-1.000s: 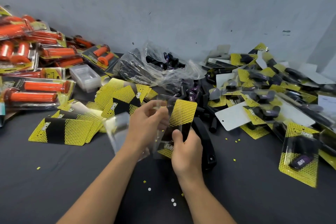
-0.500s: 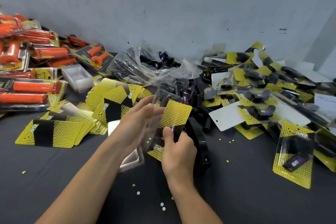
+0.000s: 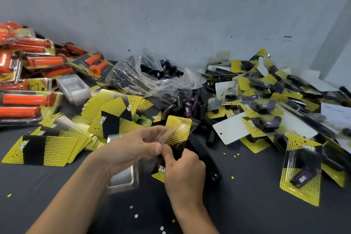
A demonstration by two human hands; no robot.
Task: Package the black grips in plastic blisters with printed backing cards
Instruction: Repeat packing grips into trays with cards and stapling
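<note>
Pinching clear blister [image 3: 165, 136] in left hand [image 3: 133, 146] with curled fingers; gripping yellow-and-black backing card [image 3: 179, 129] in right hand [image 3: 184, 171], thumb raised, above dark table [image 3: 247, 205].

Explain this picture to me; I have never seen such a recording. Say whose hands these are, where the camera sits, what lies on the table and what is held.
No machine here: a person works with bare hands, filmed by one wide-angle camera worn on the head, looking down. The left hand and right hand pinch a yellow-and-black printed backing card with a clear plastic blister against it, blurred. On the dark table lie loose matching cards, an empty blister tray, a clear bag of black grips, finished black-grip packs to the right and packed orange grips to the left.
</note>
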